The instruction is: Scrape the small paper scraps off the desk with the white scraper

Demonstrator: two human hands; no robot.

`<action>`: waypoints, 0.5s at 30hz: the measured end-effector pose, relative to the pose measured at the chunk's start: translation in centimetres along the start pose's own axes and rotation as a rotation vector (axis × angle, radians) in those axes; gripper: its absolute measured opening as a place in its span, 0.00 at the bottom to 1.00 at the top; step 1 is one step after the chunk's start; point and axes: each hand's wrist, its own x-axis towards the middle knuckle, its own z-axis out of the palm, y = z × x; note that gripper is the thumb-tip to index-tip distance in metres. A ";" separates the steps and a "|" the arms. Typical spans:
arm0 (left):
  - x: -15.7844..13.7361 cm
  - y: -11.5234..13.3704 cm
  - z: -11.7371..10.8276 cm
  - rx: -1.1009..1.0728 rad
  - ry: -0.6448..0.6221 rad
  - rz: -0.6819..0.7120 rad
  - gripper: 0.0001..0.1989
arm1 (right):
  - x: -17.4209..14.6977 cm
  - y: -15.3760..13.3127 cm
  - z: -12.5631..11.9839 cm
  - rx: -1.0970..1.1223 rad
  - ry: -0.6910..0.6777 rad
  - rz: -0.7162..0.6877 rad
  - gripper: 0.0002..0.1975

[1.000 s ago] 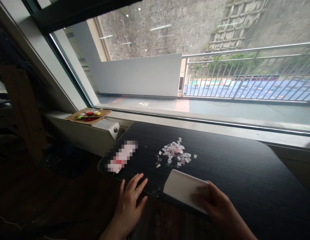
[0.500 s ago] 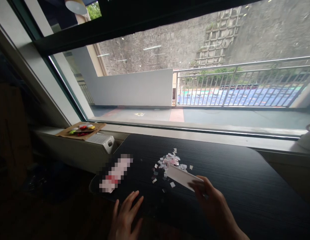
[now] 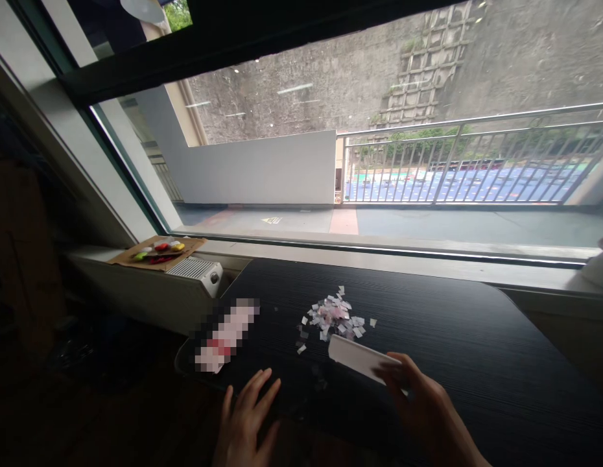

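Over the table (image 3: 467, 324), beside scraps (image 3: 333, 311), your right hand (image 3: 421, 386) pinches a white slab (image 3: 354, 357), seemingly positioning it; next, steadiness. Your spread left hand (image 3: 246, 412) looks empty by the near edge.

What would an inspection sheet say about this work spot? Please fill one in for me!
Surface: black wood-grain table with rounded corners.
Job's things: tilted flat white rectangular slab; loose pile of small pale square scraps.
Clutter: blurred pink-and-red strip at the table's left end.
Hands: right hand grips the slab; left hand, spread open, holds nothing.
Cables: nothing seen.
Surroundings: dark-framed glass window; brown cardboard sheet bearing small colourful items.
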 end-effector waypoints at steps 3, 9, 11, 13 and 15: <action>0.1 0.1 -0.1 -0.011 -0.010 -0.011 0.27 | -0.1 0.4 0.3 0.036 0.018 0.077 0.07; 0.1 0.5 -0.6 -0.020 -0.035 -0.043 0.27 | 1.8 -0.8 2.1 0.238 -0.152 0.217 0.05; 0.1 0.6 -0.8 -0.029 -0.037 -0.046 0.28 | 2.2 -1.1 2.3 0.281 -0.203 0.240 0.04; 0.1 0.8 -0.9 -0.044 -0.036 -0.056 0.28 | 2.0 -1.2 1.9 0.319 -0.254 0.249 0.03; 0.2 1.0 -1.0 -0.060 -0.031 -0.068 0.28 | 1.5 -1.1 1.4 0.352 -0.286 0.254 0.02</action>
